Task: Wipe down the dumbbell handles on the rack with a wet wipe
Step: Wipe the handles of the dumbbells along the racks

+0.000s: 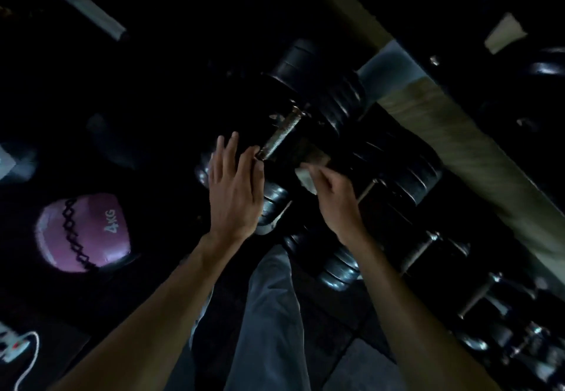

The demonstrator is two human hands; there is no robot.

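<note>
A big black dumbbell lies in the middle of the dim view, and its knurled metal handle (279, 133) runs diagonally between the plates. My left hand (235, 185) has straight fingers, and their tips touch the near end of that handle. My right hand (333, 198) pinches a pale wet wipe (305, 176) just right of the handle's near end, over the dumbbell's dark plates. More dumbbells with thin metal handles (420, 251) line up toward the lower right.
A pink 4 kg medicine ball (82, 231) sits on the dark floor at left. A pale rack beam (452, 133) crosses diagonally at right. My grey trouser leg (272, 314) is below the hands. A white power strip and cable (15, 348) lie at lower left.
</note>
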